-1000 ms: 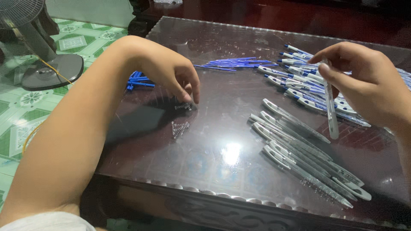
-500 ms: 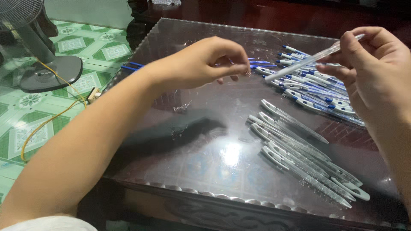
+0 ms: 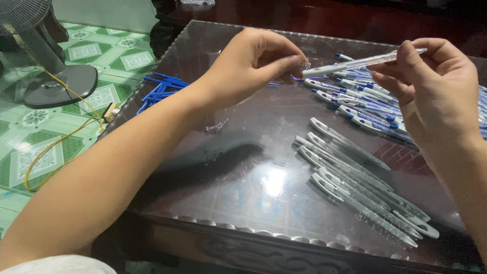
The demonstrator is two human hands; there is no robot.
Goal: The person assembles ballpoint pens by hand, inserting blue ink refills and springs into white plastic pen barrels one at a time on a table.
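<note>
My right hand [image 3: 431, 86] holds a clear pen barrel [image 3: 355, 63] level above the table, its open end pointing left. My left hand [image 3: 253, 66] pinches a tiny metal spring [image 3: 306, 64] at the fingertips, right at the barrel's open end. Below them a row of several clear pen barrels [image 3: 365, 182] lies on the glass. Behind that is a heap of white and blue pen parts [image 3: 365, 104]. A little pile of loose springs [image 3: 217, 126] rests under my left wrist.
A bunch of blue ink refills [image 3: 162, 89] lies near the left edge of the dark glass-topped table [image 3: 243, 193]. A floor fan [image 3: 45, 76] with a yellow cord [image 3: 56, 144] stands on the green tiled floor to the left.
My left hand rose from the spring pile and carried a spring to the right. My right hand lifted the barrel and turned it level, and the two now meet.
</note>
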